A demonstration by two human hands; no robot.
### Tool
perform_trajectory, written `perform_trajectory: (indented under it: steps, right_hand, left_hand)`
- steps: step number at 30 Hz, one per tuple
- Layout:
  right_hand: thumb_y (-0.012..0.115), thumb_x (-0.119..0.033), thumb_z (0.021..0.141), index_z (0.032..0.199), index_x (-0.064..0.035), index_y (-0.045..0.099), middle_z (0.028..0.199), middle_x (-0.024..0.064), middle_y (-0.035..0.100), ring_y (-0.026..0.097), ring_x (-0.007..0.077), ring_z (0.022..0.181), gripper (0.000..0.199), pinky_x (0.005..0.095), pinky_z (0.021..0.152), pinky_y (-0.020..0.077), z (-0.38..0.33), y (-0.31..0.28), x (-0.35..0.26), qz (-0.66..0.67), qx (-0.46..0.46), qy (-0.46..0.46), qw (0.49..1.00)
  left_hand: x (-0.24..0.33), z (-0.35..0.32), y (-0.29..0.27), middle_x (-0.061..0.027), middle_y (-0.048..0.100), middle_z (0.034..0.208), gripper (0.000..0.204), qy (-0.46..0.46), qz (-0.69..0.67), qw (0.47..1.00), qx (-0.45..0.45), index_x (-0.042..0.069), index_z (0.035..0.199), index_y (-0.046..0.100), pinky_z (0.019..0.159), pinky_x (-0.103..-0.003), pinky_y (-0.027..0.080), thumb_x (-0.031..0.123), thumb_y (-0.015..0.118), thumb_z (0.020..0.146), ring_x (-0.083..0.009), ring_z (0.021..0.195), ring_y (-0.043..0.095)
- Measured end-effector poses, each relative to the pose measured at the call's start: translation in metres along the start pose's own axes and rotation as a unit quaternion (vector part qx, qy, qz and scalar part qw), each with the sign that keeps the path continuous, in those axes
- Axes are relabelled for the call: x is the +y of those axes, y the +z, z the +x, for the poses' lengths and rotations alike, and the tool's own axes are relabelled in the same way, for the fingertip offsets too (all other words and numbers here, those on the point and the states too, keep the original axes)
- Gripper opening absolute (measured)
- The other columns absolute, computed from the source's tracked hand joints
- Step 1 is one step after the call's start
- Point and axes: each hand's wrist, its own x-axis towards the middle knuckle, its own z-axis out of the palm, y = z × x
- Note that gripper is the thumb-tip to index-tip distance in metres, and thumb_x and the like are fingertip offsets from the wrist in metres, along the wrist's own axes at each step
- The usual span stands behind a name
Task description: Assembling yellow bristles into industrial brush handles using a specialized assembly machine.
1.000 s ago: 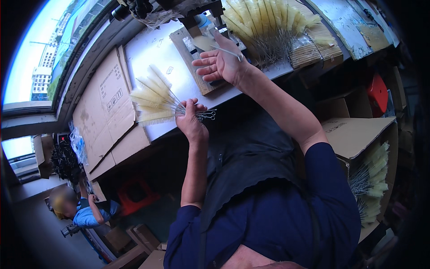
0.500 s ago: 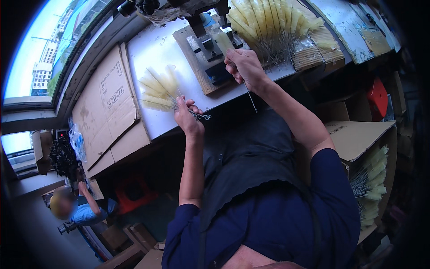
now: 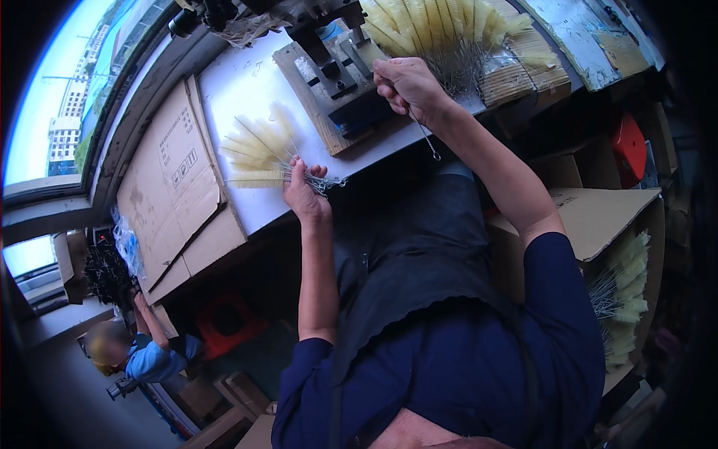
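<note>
My left hand (image 3: 305,193) is closed round the wire stems of several pale yellow bristle brushes (image 3: 258,146). Their heads fan out over the white tabletop, and the looped stem ends stick out on the right of the fist. My right hand (image 3: 413,88) pinches a single wire-stemmed brush (image 3: 435,153) beside a dark metal press (image 3: 330,75). That brush's looped end hangs below the hand; its pale head is mostly hidden by the fingers and the press block. The press stands on a wooden board (image 3: 305,93).
A heap of yellow brushes (image 3: 449,30) lies at the far right on cardboard. An open carton (image 3: 609,224) at my right holds more brushes. Flattened cardboard (image 3: 168,187) leans along the left table edge. A person (image 3: 149,355) in blue works at lower left, near a red stool (image 3: 228,325).
My right hand has moved a little farther away, along the press, with its brush. The left hand keeps its bundle, tilted slightly. The whole view has shifted a bit.
</note>
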Motion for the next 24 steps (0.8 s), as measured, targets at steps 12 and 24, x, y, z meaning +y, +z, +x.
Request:
perform_trajectory:
  steps: [12,24]
  right_hand:
    - [0.044,-0.028,0.104,0.084,-0.0087,0.049,0.058,-0.0036,0.043,0.031,0.005,0.04,0.028,0.0208,0.039,0.0284,0.008,-0.015,0.009,0.223,-0.13,0.062,0.964]
    - [0.049,-0.028,0.103,0.082,-0.0078,0.049,0.055,-0.0037,0.044,0.034,0.0025,0.035,0.029,0.0195,0.032,0.0284,0.009,-0.008,0.005,0.206,-0.082,0.069,0.973]
  left_hand:
    - [-0.001,-0.007,-0.004,-0.0077,0.057,0.086,0.02,0.031,0.02,0.999,0.006,0.001,0.108,0.051,0.065,-0.034,0.057,0.002,0.062,0.091,-0.0186,0.071,0.061]
    - [0.002,0.001,-0.008,-0.015,0.064,0.096,0.023,-0.015,-0.015,1.0,0.013,0.001,0.111,0.049,0.064,-0.035,0.054,0.004,0.06,0.091,-0.0201,0.071,0.06]
